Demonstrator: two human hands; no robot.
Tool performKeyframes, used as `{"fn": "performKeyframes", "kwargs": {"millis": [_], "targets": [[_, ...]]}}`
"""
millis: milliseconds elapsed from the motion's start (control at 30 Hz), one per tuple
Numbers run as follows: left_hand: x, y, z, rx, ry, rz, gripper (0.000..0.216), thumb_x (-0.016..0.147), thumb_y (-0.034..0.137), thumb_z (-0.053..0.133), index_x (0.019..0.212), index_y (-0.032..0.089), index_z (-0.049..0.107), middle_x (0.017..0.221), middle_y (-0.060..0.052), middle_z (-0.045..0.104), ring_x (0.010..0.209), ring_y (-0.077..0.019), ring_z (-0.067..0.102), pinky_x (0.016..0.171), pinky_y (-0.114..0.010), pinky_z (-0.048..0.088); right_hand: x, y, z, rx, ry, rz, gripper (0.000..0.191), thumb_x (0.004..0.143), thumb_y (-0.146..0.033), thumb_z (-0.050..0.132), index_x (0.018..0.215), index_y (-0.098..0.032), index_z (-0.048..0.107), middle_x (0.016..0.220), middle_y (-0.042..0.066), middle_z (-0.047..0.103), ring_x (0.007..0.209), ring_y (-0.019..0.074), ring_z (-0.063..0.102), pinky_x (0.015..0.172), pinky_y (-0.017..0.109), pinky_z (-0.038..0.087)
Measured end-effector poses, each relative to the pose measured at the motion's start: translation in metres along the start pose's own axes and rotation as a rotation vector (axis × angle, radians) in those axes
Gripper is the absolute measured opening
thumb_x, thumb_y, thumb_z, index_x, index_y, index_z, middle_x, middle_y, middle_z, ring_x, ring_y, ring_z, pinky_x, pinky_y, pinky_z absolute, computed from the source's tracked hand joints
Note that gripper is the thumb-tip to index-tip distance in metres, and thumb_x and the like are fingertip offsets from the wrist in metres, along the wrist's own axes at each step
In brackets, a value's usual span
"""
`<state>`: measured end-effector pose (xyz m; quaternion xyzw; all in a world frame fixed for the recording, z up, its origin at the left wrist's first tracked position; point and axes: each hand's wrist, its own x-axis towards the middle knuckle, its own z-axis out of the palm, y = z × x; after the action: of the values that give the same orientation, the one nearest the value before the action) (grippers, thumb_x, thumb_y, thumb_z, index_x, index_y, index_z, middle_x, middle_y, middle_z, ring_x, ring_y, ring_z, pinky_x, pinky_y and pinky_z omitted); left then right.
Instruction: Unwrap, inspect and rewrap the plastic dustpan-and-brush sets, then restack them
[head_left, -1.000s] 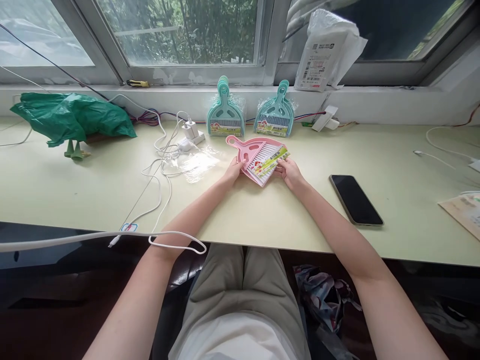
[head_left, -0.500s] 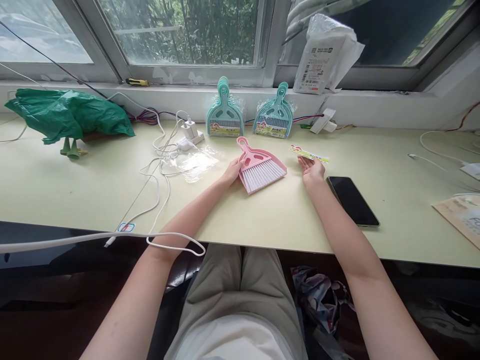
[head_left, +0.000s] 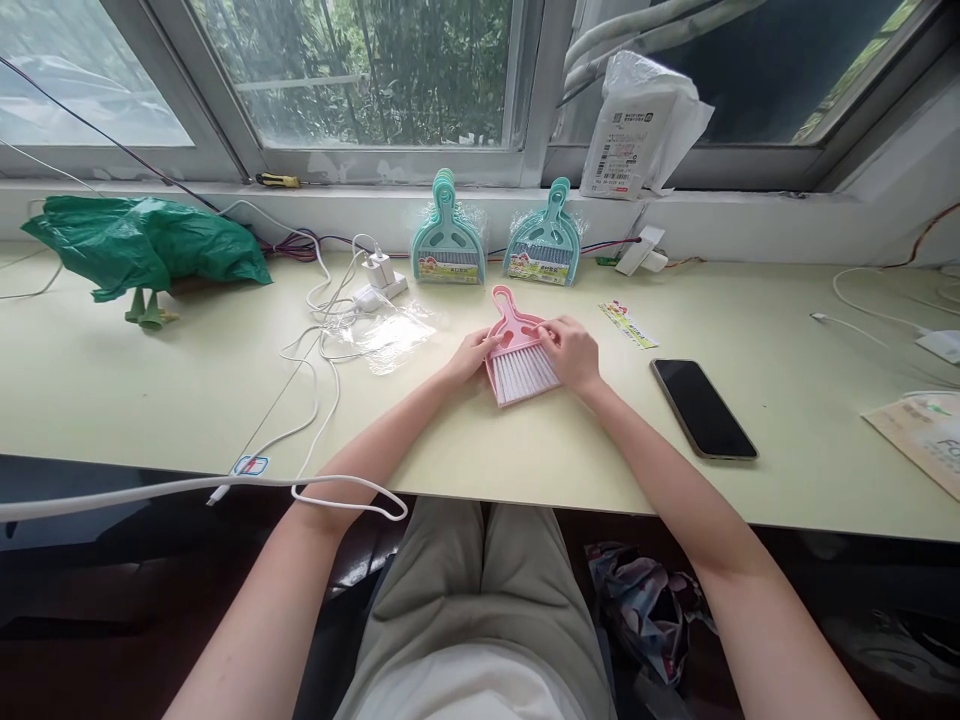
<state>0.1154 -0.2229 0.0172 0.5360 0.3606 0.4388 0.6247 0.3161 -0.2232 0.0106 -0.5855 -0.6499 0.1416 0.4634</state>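
Note:
A pink dustpan with a matching white-bristled hand brush (head_left: 523,372) nested in it is held just above the table in front of me. My left hand (head_left: 474,357) grips its left edge, thumb on top. On the other side my right hand (head_left: 574,352) has its fingers closed at the brush's right shoulder; the fingertips are partly hidden. A printed label strip (head_left: 628,325) lies on the table beyond my right hand. Behind the pink set stand wrapped teal dustpan-and-brush sets, one group (head_left: 448,240) on the left and another (head_left: 545,240) on the right.
A black phone (head_left: 703,410) lies at right. Clear plastic wrap (head_left: 391,340), white cables and a charger on a power strip (head_left: 381,285) are at left, beside a green plastic bag (head_left: 150,240). A white cable hangs across my left forearm. A package (head_left: 630,130) leans at the window.
My right hand has let go of the label strip, leaving it on the table, and moved left onto the pink brush. The pink set has turned slightly upright and shifted right.

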Motion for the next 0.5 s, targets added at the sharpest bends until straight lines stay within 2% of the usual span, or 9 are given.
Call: {"fn": "performKeyframes", "kwargs": {"millis": [67, 167, 367, 500], "targets": [[-0.001, -0.001, 0.001, 0.032, -0.058, 0.022, 0.034, 0.082, 0.036, 0.063, 0.105, 0.011, 0.066, 0.098, -0.008, 0.070, 0.086, -0.0182, 0.064, 0.079, -0.028, 0.048, -0.008, -0.011, 0.007, -0.254, -0.032, -0.173, 0.029, 0.092, -0.038, 0.047, 0.091, -0.021, 0.070, 0.100, 0.010, 0.068, 0.093, 0.0239, 0.060, 0.072, 0.033, 0.045], [-0.003, -0.002, 0.004, 0.062, -0.065, 0.028, 0.038, 0.082, 0.039, 0.064, 0.107, 0.011, 0.067, 0.102, -0.009, 0.071, 0.091, -0.0197, 0.064, 0.082, -0.029, 0.047, -0.015, -0.017, 0.013, -0.436, -0.059, -0.273, 0.031, 0.095, -0.035, 0.042, 0.096, -0.019, 0.069, 0.104, 0.013, 0.067, 0.097, 0.0259, 0.057, 0.070, 0.033, 0.042], [0.001, -0.008, 0.002, 0.049, -0.121, 0.023, 0.044, 0.083, 0.042, 0.063, 0.117, 0.015, 0.065, 0.110, -0.009, 0.070, 0.098, -0.0211, 0.064, 0.088, -0.031, 0.046, -0.017, -0.017, 0.014, -0.538, -0.068, -0.242, 0.032, 0.097, -0.031, 0.038, 0.087, -0.017, 0.065, 0.095, 0.012, 0.066, 0.074, 0.0204, 0.056, 0.061, 0.031, 0.032], [0.004, -0.008, -0.002, 0.092, -0.140, 0.066, 0.045, 0.085, 0.049, 0.059, 0.114, 0.015, 0.067, 0.108, -0.008, 0.070, 0.095, -0.0210, 0.064, 0.087, -0.031, 0.046, -0.017, -0.017, 0.014, -0.493, -0.027, -0.228, 0.031, 0.096, -0.029, 0.038, 0.084, -0.018, 0.064, 0.096, 0.010, 0.066, 0.073, 0.0191, 0.056, 0.060, 0.031, 0.030]]}}
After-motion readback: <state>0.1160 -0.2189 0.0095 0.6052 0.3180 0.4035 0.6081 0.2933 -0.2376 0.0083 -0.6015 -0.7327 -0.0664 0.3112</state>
